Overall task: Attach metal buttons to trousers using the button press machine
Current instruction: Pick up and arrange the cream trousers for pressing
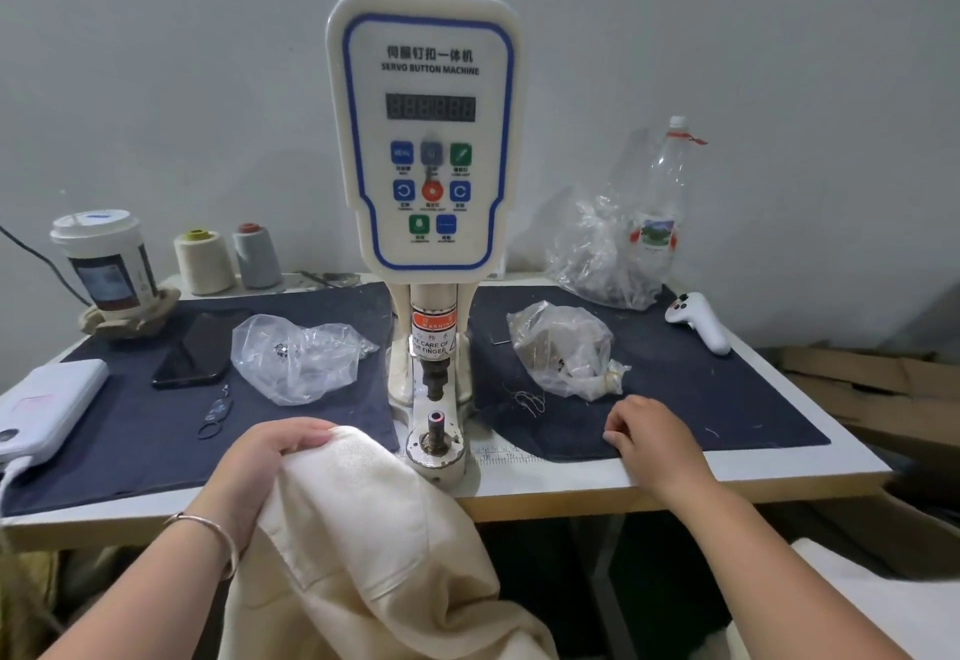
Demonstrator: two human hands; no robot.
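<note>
The white servo button machine (426,139) stands at the table's middle, its lower die post (435,425) bare under the punch (434,378). Cream trousers (363,529) hang over the table's front edge, just left of the die. My left hand (260,462) grips the trousers' top edge. My right hand (654,436) rests on the dark mat to the right of the machine with its fingers curled; whether they pinch anything is hidden. A clear bag with metal buttons (566,352) lies behind that hand. Another clear bag (296,355) lies left of the machine.
On the dark mat (727,399) lie a phone (200,347), a white power bank (47,399), snips (215,412) and a white controller (698,321). Behind stand a paper cup (104,259), two thread cones (228,259), a plastic bottle (662,196) and a crumpled bag (597,254).
</note>
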